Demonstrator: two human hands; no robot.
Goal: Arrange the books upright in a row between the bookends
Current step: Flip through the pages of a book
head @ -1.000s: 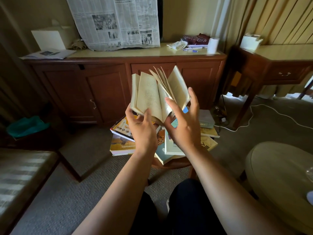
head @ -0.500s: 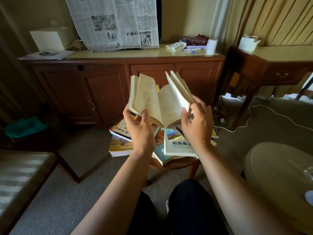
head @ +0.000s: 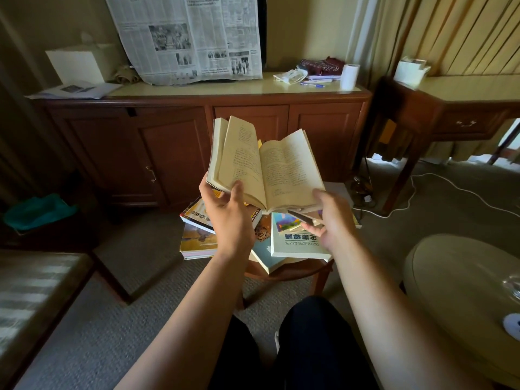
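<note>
Open book (head: 264, 167) is held in the air at centre frame, spine roughly vertical, pages fanned toward the camera, with a few leaves standing loose on its left half.

Left hand (head: 229, 218) is at the book's 7 o'clock. It grips the left half at the lower edge, with the thumb (head: 237, 188) pressed on the page and the fingers wrapped behind the cover. The wrist is straight and the forearm runs in from 6 o'clock.

Right hand (head: 329, 220) is at the book's 5 o'clock and holds the right half by its lower corner. Its thumb lies on the page and its fingers (head: 309, 228) are curled underneath, palm turned inward. The forearm comes in from 5 o'clock. Both arms are extended and converge on the book.

Pile of books (head: 281, 246) sits at 6 o'clock of the open book, directly below the hands. These books lie flat and overlap at mixed angles on a small round table (head: 289, 273), none of them upright. A pale-covered book (head: 301, 243) is on top at the pile's 4 o'clock, and an orange-covered one (head: 197, 240) overhangs at 9 o'clock.

Sideboard (head: 174, 153) stands at 12 o'clock behind, with a newspaper (head: 185, 38) hanging above it.
</note>
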